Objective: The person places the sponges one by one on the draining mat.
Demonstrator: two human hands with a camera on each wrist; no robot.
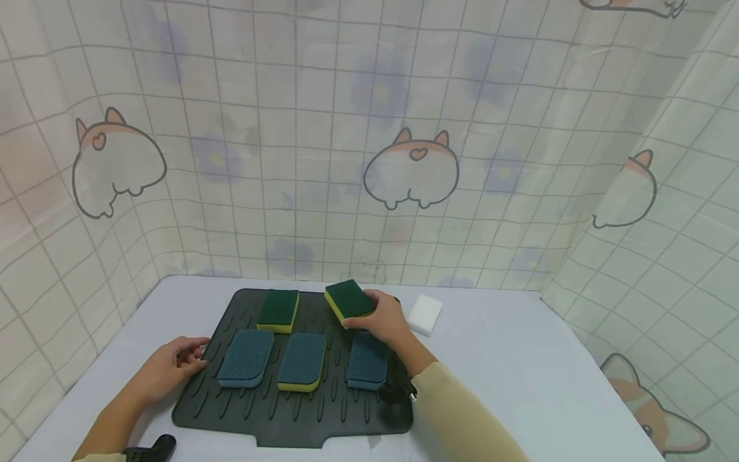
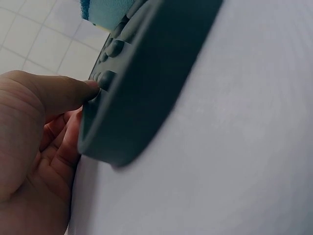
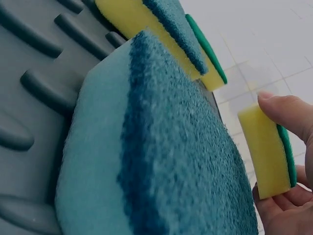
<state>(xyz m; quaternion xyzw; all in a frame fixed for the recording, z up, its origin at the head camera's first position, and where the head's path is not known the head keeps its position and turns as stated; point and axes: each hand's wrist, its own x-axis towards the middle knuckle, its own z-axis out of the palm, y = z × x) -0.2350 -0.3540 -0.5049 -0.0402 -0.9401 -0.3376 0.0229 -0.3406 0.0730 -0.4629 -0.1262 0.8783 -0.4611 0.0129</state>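
My right hand (image 1: 388, 317) grips a green and yellow sponge (image 1: 349, 299) by its edges, tilted over the far right part of a dark ridged mat (image 1: 288, 423). In the right wrist view the thumb is on one end of this sponge (image 3: 264, 152) and fingers are at the other. At the mat's left edge, my left hand (image 1: 164, 371) pinches the rim, thumb (image 2: 73, 93) on top and fingers partly hidden. On the mat lie another green and yellow sponge (image 1: 278, 310), a blue sponge (image 1: 246, 359), a blue and yellow sponge (image 1: 302, 362) and a second blue sponge (image 1: 367, 362).
A white block (image 1: 424, 314) lies on the white table (image 1: 496, 372), just right of the mat's far corner. Patterned cloth walls (image 1: 323, 192) stand behind and at both sides of the table. The right forearm crosses over the mat's right edge.
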